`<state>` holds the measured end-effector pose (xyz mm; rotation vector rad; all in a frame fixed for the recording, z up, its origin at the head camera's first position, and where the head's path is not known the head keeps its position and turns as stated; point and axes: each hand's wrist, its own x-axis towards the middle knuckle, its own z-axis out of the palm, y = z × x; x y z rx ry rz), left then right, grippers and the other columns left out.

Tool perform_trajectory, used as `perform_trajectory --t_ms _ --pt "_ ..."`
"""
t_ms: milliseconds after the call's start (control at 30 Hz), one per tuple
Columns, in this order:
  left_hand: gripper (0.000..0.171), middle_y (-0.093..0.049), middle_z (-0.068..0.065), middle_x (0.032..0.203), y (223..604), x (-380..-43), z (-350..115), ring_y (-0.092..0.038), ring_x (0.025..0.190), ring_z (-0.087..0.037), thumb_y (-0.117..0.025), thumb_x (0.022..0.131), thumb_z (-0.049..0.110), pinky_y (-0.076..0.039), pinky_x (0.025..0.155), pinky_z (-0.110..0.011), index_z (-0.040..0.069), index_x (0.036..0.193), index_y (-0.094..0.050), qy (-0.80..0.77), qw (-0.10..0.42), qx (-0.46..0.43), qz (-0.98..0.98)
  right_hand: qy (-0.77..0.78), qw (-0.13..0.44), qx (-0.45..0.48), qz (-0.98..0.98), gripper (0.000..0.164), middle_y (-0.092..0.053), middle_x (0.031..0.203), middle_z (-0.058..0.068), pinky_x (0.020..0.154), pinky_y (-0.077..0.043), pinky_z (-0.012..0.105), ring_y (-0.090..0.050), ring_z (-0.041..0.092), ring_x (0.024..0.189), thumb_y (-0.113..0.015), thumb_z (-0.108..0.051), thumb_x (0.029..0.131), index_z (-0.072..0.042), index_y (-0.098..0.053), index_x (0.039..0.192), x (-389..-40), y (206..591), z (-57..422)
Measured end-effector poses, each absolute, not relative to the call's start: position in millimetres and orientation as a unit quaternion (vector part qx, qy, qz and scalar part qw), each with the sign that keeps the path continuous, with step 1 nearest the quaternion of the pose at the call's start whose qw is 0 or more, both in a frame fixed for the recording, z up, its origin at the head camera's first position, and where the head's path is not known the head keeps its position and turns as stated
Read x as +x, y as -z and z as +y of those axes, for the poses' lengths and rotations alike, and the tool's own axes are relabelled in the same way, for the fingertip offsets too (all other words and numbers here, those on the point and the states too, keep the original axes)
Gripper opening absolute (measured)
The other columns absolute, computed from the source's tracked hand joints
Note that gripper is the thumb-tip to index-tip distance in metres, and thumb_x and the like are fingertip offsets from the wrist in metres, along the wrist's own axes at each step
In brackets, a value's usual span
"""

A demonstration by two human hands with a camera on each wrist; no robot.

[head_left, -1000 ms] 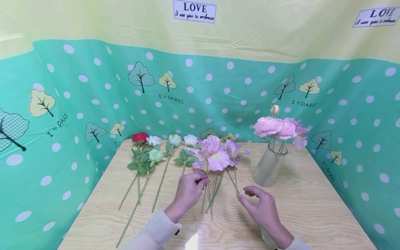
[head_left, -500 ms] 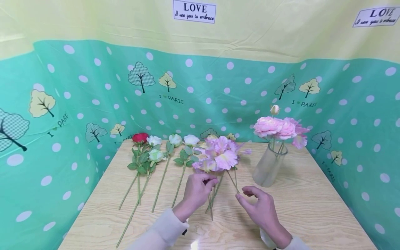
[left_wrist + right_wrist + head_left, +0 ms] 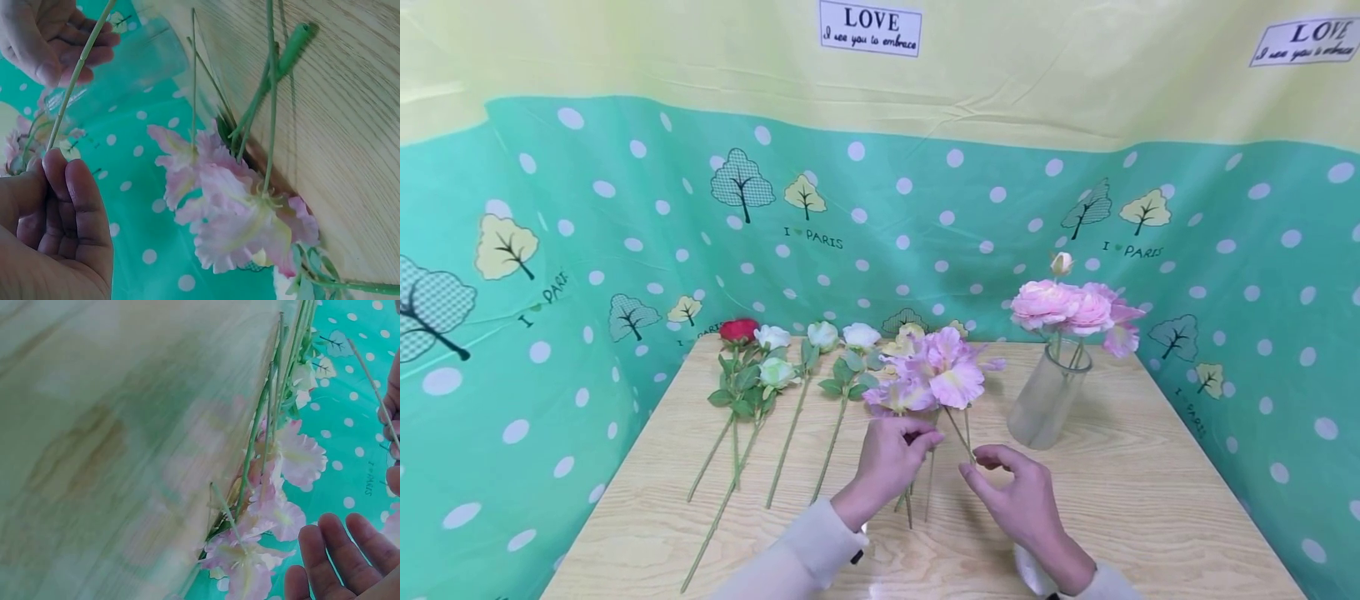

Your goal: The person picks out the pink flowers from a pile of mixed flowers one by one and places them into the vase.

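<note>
My left hand (image 3: 891, 462) pinches the thin green stem (image 3: 78, 69) of a light purple iris-like flower (image 3: 957, 379), raised a little above the table. Its bloom overlaps other purple flowers (image 3: 898, 392) of the same kind, which lie with crossed stems; these also show in the left wrist view as pale pink-purple blooms (image 3: 231, 219). My right hand (image 3: 1022, 500) hovers to the right of the stem, fingers relaxed and slightly bent. In the right wrist view that hand's fingers (image 3: 340, 550) hold nothing. A clear glass vase (image 3: 1047, 408) beyond it contains pink flowers (image 3: 1048, 304).
On the left side of the wooden table (image 3: 625, 533) lie a red rose (image 3: 739, 330) and several white roses (image 3: 823, 336) with long leafy stems. A green and yellow printed curtain (image 3: 880, 208) surrounds the table's back and sides.
My left hand has moved to the right, carrying the purple flower away from the others and toward my right hand. The right hand has shifted only slightly left.
</note>
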<state>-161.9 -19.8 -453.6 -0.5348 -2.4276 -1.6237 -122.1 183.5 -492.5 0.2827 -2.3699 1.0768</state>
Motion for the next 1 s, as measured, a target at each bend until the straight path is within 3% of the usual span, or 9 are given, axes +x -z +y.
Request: perform_trajectory --t_ms 367,567,1000 --pt "0.006 -0.074 0.001 0.076 452.3 -161.6 -10.4 -0.061 0.063 -0.001 -0.079 0.091 0.012 -0.052 0.056 -0.021 0.007 0.088 -0.081 0.547 0.093 -0.189 -0.810 -0.429 0.279 0.154 -0.845 0.019 -0.076 0.083 -0.006 0.069 -0.056 0.026 -0.070 0.009 0.072 -0.089 -0.009 0.076 -0.014 -0.078 0.090 -123.9 485.8 169.5" --pt "0.006 -0.075 0.001 0.078 453.1 -161.0 -8.0 -0.060 0.062 0.000 -0.079 0.091 0.013 -0.051 0.054 -0.020 0.009 0.086 -0.081 0.542 0.097 -0.199 -0.811 -0.438 0.282 0.178 -0.835 0.014 -0.072 0.076 -0.015 0.062 -0.056 0.031 -0.065 0.001 0.066 -0.087 -0.006 0.078 -0.014 -0.077 0.085 -124.7 483.9 163.0" --pt "0.008 -0.076 0.002 0.078 455.5 -159.9 -4.6 -0.062 0.063 0.002 -0.080 0.090 0.015 -0.051 0.056 -0.018 0.011 0.084 -0.082 0.537 0.104 -0.204 -0.812 -0.446 0.287 0.170 -0.831 0.018 -0.072 0.071 -0.011 0.055 -0.054 0.021 -0.062 -0.001 0.060 -0.083 0.004 0.076 -0.012 -0.078 0.079 -125.5 487.3 155.0"
